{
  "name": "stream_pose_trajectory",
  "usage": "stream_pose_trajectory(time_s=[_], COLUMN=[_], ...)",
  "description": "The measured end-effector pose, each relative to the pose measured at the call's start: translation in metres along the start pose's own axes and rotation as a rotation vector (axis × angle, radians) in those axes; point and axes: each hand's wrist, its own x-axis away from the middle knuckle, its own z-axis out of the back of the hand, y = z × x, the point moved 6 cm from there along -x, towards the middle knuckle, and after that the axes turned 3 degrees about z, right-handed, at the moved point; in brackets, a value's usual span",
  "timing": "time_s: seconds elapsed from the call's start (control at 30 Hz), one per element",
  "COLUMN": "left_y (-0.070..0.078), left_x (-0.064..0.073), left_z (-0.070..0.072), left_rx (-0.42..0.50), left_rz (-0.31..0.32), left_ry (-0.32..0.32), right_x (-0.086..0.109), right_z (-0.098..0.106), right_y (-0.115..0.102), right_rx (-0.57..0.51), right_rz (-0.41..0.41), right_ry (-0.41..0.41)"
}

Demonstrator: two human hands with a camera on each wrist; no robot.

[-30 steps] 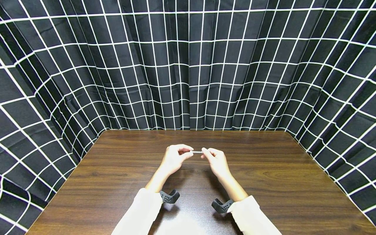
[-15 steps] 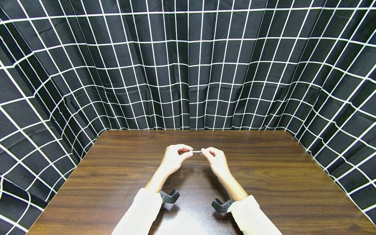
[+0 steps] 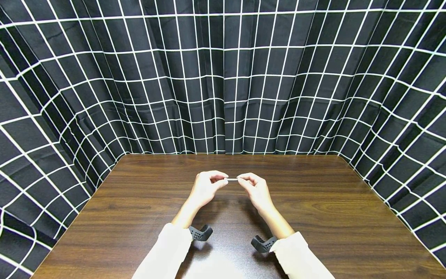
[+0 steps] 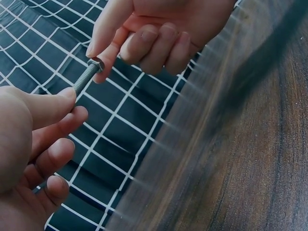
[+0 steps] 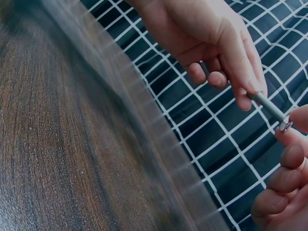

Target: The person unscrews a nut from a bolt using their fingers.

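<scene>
The left hand [image 3: 204, 188] pinches the threaded bolt [image 4: 84, 81], the right hand [image 3: 257, 190] its hexagonal end [image 4: 96, 63], above the table [image 3: 313, 209]. Turning this end seems the present step; next probably calls for steady left fingers.

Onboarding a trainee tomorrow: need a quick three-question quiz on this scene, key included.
1. Choose one. The grid lines on the curtain are: A) red; B) white; C) yellow.
2. True or false: the left hand pinches the bolt by its threaded shank, above the table.
3. Fill the blank: the fingers at the bolt's hex end belong to the person's ____ hand.

Key: 1. B. 2. True. 3. Right (right hand).
</scene>
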Motion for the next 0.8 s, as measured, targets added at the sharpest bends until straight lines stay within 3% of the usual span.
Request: stream_pose_trajectory(time_s=[0.53, 0.8], left_y=[0.000, 0.000], left_x=[0.000, 0.000], left_z=[0.000, -0.001], left_rx=[0.011, 0.018], left_rz=[-0.004, -0.015], left_ry=[-0.007, -0.009], right_x=[0.001, 0.010], right_z=[-0.001, -0.003], right_y=[-0.005, -0.034], right_rx=[-0.121, -0.109], right_rz=[-0.019, -0.024], right_ry=[-0.012, -0.024])
